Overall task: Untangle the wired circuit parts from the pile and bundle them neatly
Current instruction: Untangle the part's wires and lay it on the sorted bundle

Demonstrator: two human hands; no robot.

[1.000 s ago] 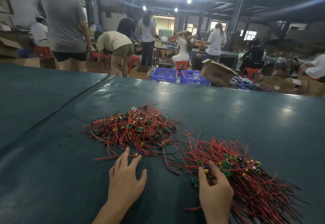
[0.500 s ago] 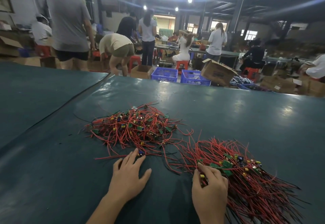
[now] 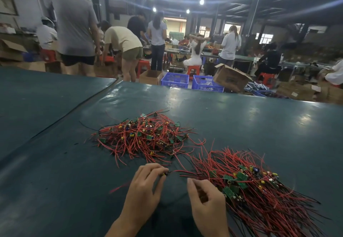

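Wired circuit parts (image 3: 130, 140) lie in two heaps on the green table (image 3: 241, 121). One tangled pile (image 3: 148, 134) sits at 12 o'clock from the left hand (image 3: 146, 186). One combed bundle (image 3: 259, 194) lies at 3 o'clock from the right hand (image 3: 206, 199), wires running 10 to 4 o'clock. The left hand pinches a single part (image 3: 164, 174), lead pointing toward 3 o'clock. The right hand's fingers are curled; grasp unclear.
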